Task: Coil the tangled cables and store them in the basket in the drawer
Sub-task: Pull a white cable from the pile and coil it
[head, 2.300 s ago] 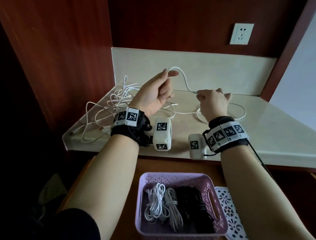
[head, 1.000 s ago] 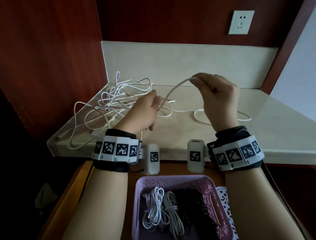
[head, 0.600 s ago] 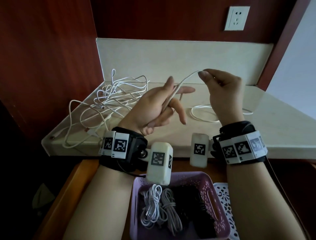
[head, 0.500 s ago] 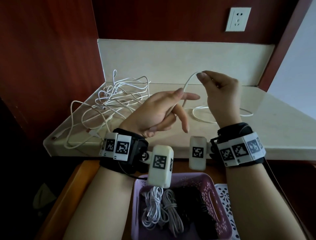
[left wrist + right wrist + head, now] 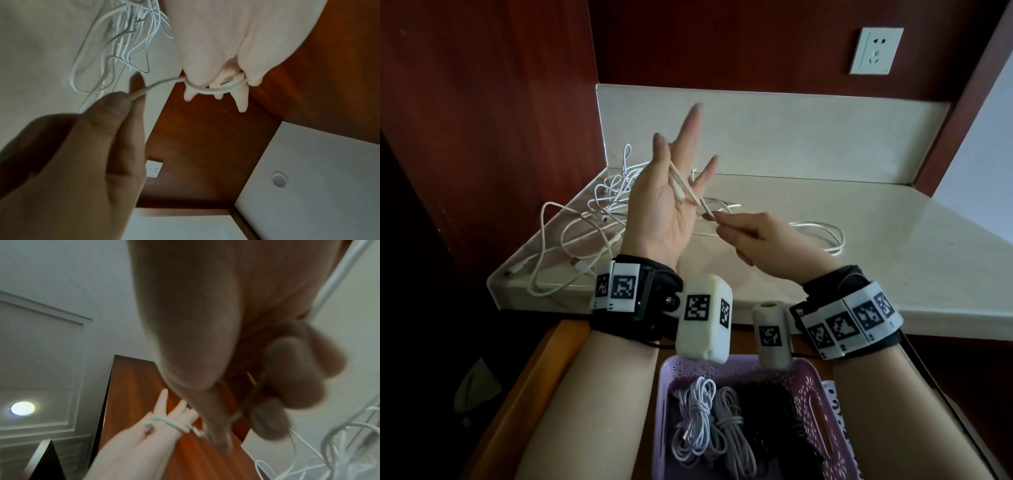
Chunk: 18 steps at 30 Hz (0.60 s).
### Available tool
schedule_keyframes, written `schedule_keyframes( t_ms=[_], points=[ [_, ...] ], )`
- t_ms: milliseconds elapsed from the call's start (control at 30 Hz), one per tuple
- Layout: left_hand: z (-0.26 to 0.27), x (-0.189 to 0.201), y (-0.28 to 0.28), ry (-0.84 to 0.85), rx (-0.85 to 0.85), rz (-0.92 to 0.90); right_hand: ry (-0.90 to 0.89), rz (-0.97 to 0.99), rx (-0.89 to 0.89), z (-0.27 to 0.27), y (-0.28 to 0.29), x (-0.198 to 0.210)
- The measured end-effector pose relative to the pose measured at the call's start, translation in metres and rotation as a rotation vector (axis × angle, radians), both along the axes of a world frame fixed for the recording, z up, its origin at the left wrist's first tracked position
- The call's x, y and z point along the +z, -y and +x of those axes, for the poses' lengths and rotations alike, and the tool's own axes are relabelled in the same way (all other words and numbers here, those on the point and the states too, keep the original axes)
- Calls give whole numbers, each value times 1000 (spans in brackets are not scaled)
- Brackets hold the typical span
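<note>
Pale stone tabletop (image 5: pixel 825 219) in a red-brown wood alcove; one wall socket (image 5: pixel 876 51). One tangle of white cables (image 5: pixel 585 222) at left. One purple basket (image 5: pixel 808 387) below holds two white coils and a dark one. Left hand (image 5: pixel 664 205) upright, fingers straight, white cable (image 5: pixel 681 181) wound around them. Right hand (image 5: pixel 753 236) pinches that cable just beside the left palm.

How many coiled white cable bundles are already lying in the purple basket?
2. One white bundle lies at the left side of the purple basket; the second white bundle lies right beside it, toward the middle. Dark cables fill the rest and may hide more.
</note>
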State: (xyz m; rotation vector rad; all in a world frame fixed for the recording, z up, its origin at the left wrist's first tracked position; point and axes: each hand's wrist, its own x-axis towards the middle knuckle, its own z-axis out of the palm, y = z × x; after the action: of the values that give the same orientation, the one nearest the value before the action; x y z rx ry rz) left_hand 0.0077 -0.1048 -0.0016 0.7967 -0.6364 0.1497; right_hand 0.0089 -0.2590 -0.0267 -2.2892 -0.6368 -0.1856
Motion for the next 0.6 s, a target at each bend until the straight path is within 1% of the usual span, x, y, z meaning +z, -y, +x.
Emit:
schedule_keyframes(
  t_ms=[67, 133, 200, 267, 333, 400, 433, 533, 600],
  points=[
    [1, 0, -2, -9, 86, -3, -41, -53, 6, -5, 1, 4],
    [6, 0, -9, -55, 184, -7, -115, -214, 18, -11, 5, 9],
    [14, -3, -18, -80, 286, -1, -193, -376, 66, -18, 9, 15],
    [21, -8, -26, -129, 428, 36, -202, -415, 111, -20, 10, 18],
    [23, -14, -27, -186, 584, 191, -134, -299, 136, -20, 9, 19],
    [24, -21, -25, -208, 676, 400, -13, -109, 93, -17, 10, 21],
    [24, -22, -24, -197, 663, 479, 71, -33, 34, -16, 11, 23],
    [23, -24, -15, -153, 533, 669, 336, 103, -197, -13, 18, 27],
    [19, -23, -8, -128, 498, 847, 468, 200, -296, -12, 22, 29]
  ],
)
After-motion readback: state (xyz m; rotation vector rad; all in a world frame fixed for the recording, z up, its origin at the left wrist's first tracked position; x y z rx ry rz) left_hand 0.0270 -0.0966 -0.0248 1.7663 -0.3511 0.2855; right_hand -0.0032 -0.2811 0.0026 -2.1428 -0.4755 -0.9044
